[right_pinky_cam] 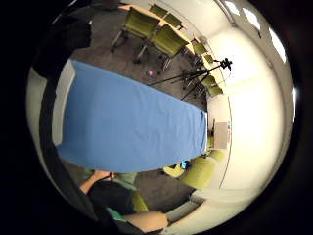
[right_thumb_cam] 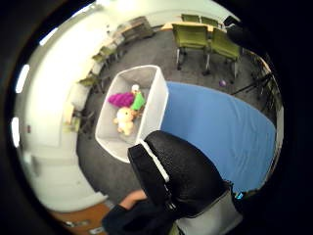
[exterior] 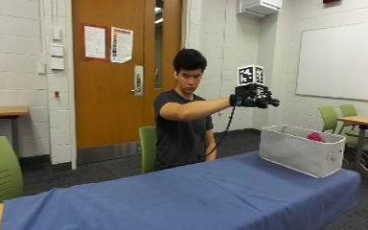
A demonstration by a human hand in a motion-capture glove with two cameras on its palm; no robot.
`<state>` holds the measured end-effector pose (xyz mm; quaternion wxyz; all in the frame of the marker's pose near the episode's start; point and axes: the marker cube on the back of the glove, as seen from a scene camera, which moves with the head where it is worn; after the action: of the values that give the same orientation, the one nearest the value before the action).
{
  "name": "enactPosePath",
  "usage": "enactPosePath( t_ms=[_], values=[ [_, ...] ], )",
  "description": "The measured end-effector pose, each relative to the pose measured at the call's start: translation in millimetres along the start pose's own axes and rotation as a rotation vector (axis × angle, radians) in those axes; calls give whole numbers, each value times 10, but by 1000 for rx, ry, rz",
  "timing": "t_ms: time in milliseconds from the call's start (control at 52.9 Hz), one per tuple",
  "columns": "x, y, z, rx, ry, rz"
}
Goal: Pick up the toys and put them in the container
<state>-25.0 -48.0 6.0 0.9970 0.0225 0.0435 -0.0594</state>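
The fingers of the gloved right hand appeared loosely curled around nothing, though the outside view was too small to settle whether they were spread or pressed together. In the thumb-side palm view a black gloved finger bulged across the foreground with nothing under it.

The toys lay inside the container, a grey fabric bin standing at the far end of the table, near the edge of the blue tablecloth. From outside, only a bit of magenta plush showed above the rim. The thumb-side palm view looked straight down into the bin and showed more: a magenta plush toy, a green toy beside it, and a cream-coloured plush toy just next to those, all on the bin's floor.

The hand was held out at shoulder height on a straight arm, raised well above the bin and slightly to the person's side of it, touching nothing.

The little-finger-side palm view showed what the others did not: the long run of the blue cloth, bare from end to end, with green chairs and a tripod on the grey floor beyond it. The person sat behind the table on a green chair, in front of a wooden door.
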Motion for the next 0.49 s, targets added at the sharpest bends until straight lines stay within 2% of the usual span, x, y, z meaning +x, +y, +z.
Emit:
enactPosePath(
  t_ms=[132,491],
  values=[
    [388,259,175,13,-32,44],
    [946,599,638,-94,-72,89]
  ],
)
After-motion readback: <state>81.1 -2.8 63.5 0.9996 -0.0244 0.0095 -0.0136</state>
